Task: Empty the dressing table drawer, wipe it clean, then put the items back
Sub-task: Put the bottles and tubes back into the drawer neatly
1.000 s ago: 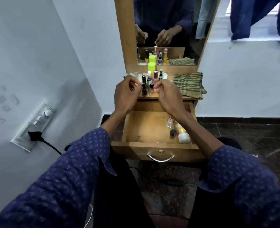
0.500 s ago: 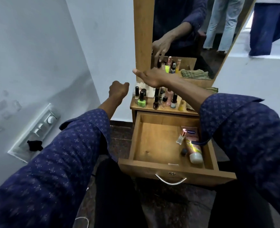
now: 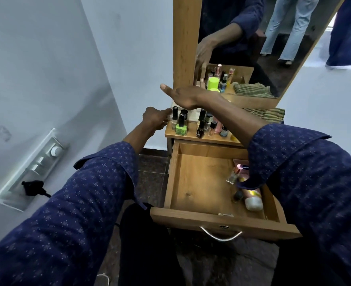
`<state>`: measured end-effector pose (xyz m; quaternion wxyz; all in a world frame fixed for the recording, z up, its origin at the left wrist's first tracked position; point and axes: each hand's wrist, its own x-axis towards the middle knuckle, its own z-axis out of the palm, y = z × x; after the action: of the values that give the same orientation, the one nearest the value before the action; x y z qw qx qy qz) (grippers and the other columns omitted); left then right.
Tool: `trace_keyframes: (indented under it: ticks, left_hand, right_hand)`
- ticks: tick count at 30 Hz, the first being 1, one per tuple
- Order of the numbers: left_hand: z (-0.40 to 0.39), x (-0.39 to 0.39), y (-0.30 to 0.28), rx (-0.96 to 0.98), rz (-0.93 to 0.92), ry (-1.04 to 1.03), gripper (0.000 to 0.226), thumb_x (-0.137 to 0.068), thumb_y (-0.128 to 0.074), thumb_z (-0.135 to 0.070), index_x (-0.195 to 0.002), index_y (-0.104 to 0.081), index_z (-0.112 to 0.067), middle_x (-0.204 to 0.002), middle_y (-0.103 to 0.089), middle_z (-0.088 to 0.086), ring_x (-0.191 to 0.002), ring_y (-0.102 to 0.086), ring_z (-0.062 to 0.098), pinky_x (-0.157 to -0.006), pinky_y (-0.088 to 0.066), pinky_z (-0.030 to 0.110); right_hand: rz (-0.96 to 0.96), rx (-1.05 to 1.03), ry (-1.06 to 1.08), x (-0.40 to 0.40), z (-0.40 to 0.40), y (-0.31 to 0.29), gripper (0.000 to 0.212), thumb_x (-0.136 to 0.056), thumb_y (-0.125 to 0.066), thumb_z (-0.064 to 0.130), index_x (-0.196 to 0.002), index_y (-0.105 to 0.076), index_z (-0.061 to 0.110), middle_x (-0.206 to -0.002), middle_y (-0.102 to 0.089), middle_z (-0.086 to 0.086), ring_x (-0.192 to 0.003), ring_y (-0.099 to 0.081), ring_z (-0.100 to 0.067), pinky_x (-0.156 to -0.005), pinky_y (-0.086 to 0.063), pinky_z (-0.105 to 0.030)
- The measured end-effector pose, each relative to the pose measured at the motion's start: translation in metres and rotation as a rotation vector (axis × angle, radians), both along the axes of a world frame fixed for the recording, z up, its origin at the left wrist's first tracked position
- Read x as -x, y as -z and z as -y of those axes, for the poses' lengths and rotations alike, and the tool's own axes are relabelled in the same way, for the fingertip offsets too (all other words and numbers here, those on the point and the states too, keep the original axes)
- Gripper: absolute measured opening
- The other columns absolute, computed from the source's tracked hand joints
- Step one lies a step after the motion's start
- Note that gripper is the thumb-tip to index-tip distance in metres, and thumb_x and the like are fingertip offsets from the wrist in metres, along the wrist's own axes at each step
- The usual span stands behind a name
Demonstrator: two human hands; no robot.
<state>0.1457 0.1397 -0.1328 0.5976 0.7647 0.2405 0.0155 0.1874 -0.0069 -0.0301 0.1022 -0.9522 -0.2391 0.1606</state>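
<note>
The wooden drawer (image 3: 191,182) is pulled open below the dressing table top (image 3: 193,137). At its right side lie a small pink-capped perfume bottle (image 3: 235,174), a yellow-and-white tube (image 3: 252,198), a small dark bottle (image 3: 237,196) and a pink packet (image 3: 241,163). Several nail polish bottles stand on the top, among them a green one (image 3: 181,126). My left hand (image 3: 154,119) hovers at the top's left edge, fingers curled beside a clear bottle (image 3: 174,118), with nothing seen in it. My right hand (image 3: 183,96) reaches across above the bottles, thumb straight.
A striped green cloth (image 3: 264,114) lies on the table top at the right. The mirror (image 3: 253,38) stands behind the bottles. A switch panel (image 3: 34,168) with a black plug (image 3: 32,187) is on the left wall. The drawer handle (image 3: 221,235) juts toward me.
My left hand has moved right to the table's left edge, next to the clear bottle. The right hand stays stretched out over the bottles. The view has shifted left since a second ago.
</note>
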Motion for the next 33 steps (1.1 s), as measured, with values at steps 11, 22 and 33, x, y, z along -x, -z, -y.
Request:
trace_keyframes:
  ticks: [11, 22, 33]
  left_hand:
    - [0.006, 0.004, 0.0, 0.058, 0.062, -0.165, 0.034, -0.089, -0.084, -0.033, -0.083, -0.066, -0.005, -0.09, -0.075, 0.016, -0.069, -0.073, 0.024, -0.067, -0.062, 0.03]
    - [-0.002, 0.01, 0.005, 0.227, 0.059, -0.373, 0.049, -0.088, -0.083, -0.038, -0.118, -0.067, -0.002, -0.108, -0.075, 0.015, -0.078, -0.075, 0.022, -0.063, -0.058, 0.026]
    - [-0.038, 0.058, 0.006, 0.235, 0.134, -0.588, 0.036, -0.094, -0.076, -0.038, -0.099, -0.065, -0.005, -0.09, -0.071, 0.011, -0.08, -0.073, 0.025, -0.081, -0.064, 0.037]
  right_hand:
    - [-0.027, -0.064, -0.005, 0.002, 0.001, 0.003, 0.135, -0.07, 0.004, 0.102, -0.156, -0.047, 0.01, -0.166, -0.036, -0.015, -0.153, -0.034, -0.035, -0.122, -0.028, -0.05]
    - [0.426, -0.193, -0.082, 0.049, 0.001, -0.007, 0.074, -0.108, -0.013, 0.067, -0.076, -0.054, 0.014, -0.072, -0.057, -0.002, -0.086, -0.061, -0.024, -0.111, -0.021, -0.056]
    - [0.668, -0.59, -0.209, 0.12, -0.024, 0.003, 0.019, -0.103, -0.052, 0.027, -0.1, -0.069, 0.02, -0.096, -0.07, 0.007, -0.092, -0.054, -0.015, -0.075, -0.038, -0.036]
